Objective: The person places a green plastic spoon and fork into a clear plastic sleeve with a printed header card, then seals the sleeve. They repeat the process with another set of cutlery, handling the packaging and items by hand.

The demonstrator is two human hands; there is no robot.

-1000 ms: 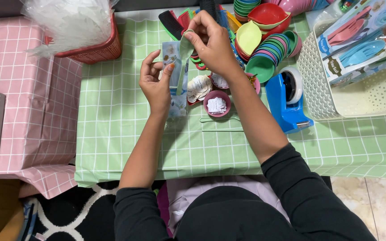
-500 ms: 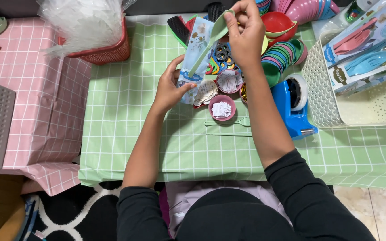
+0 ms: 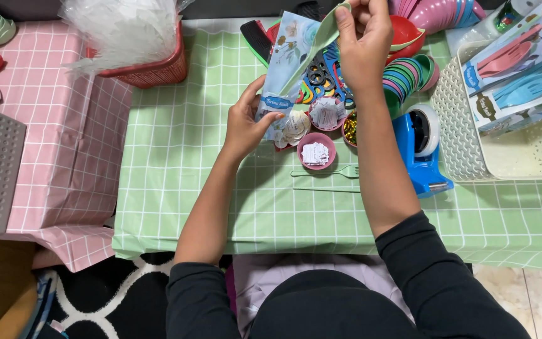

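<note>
I am watching a clear printed packet (image 3: pixel 286 63) being held upright above the green checked tablecloth (image 3: pixel 177 163), with a pale green plastic utensil (image 3: pixel 321 41) standing partly out of its open top. The left hand (image 3: pixel 246 125) is gripping the packet's lower end, fingers curled around it and thumb pressed on its label. The right hand (image 3: pixel 362 37) is pinching the utensil's upper end between thumb and fingers, well above the table.

Judging progress: the utensil is only partly inside the packet, so this insertion looks unfinished. A green fork (image 3: pixel 327 171) and a green knife (image 3: pixel 327 188) are lying loose on the cloth just below the hands, apparently not yet packed. Filled packets (image 3: pixel 515 75) are resting in the white basket (image 3: pixel 459 135) at right, suggesting several sets are already done.

Around the packet, a small pink bowl of paper slips (image 3: pixel 318 154) is sitting near the fork, a blue tape dispenser (image 3: pixel 418 147) is standing beside the right forearm, stacked coloured bowls (image 3: pixel 406 75) are lying beyond it, and a red basket (image 3: pixel 152 69) is holding clear bags at upper left
</note>
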